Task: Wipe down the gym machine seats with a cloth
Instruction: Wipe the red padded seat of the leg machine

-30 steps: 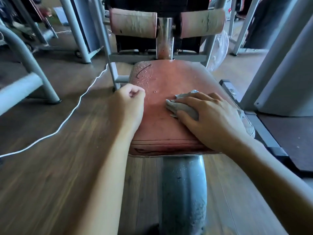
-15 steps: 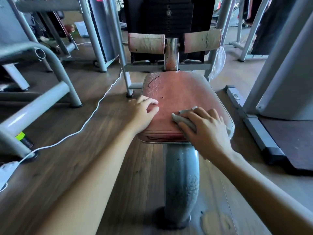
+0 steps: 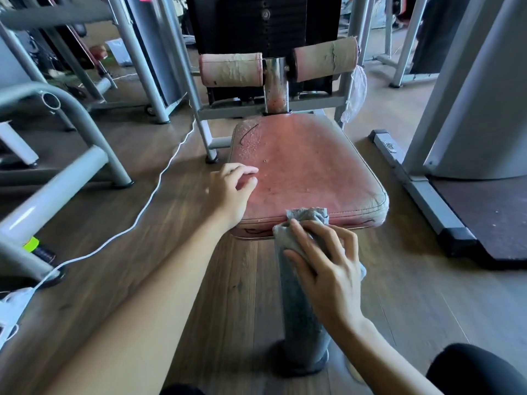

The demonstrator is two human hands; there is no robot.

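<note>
Two hands at the red seat (image 3: pixel 302 172): left hand (image 3: pixel 235 192) rests on its left edge, fingers loosely curled and holding nothing, likely bracing. Right hand (image 3: pixel 325 266) bunches the grey cloth (image 3: pixel 305 220) against the front lip, fingers closed on it. Flaky debris far-left on the pad; white cable (image 3: pixel 148 206) on floor, clear of the reach

A single wide-angle view from the person's head looks forward and steeply down, close over the red seat (image 3: pixel 305 172) at frame centre, both forearms reaching in from the bottom edge, wooden floor (image 3: pixel 137 252) below, machine frames bent outward at the edges
</note>
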